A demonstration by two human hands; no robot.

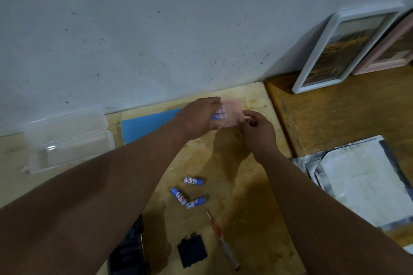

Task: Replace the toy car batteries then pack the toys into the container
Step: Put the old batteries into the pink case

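Pink battery pack gripped by left hand & right hand, 3 loose batteries

Held up between both hands: a pink battery pack, blue-labelled cells showing through it. Gripped along its left end by the left hand, pinched at its right edge by the right hand fingertips. Lay below the fingers on the wooden table: three loose batteries (two touching), a red screwdriver, a black cover. Stood well left of the fingers: a clear container.
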